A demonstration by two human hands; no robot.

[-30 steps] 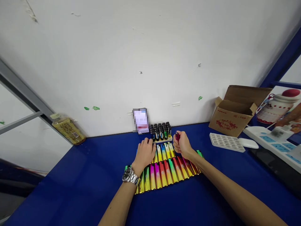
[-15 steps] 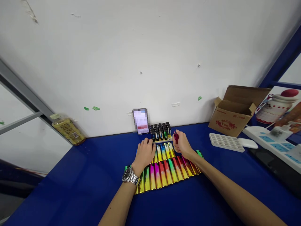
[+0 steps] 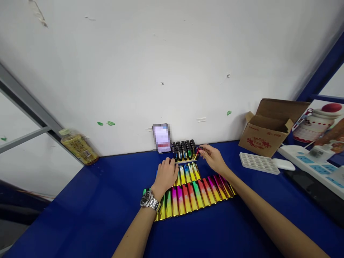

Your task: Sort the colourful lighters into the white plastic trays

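Note:
Between the thumb and fingers of my right hand (image 3: 213, 157) is a shiny pink-and-gold lighter (image 3: 197, 152), tilted at the right front corner of a white tray (image 3: 188, 162). Several black-topped lighters (image 3: 184, 146) stand upright in rows in that tray. My left hand (image 3: 166, 175), wearing a metal watch, is closed at the tray's left front corner; its fingertips are partly hidden. Below the tray lies a short row of blue, silver and gold lighters (image 3: 189, 172), partly under my left hand. Nearer me, a longer row of multicoloured lighters (image 3: 192, 197) lies side by side.
A phone (image 3: 162, 138) leans on the wall behind my left hand. To the right are an open cardboard box (image 3: 259, 139), another white tray with holes (image 3: 258, 163), a white mouse (image 3: 283, 164) and a power strip (image 3: 309, 161). A yellow bottle (image 3: 79, 147) leans at the left.
My right hand has brought the lighter from beside the tray to its right front corner, tilting it over. My left hand has stayed in place.

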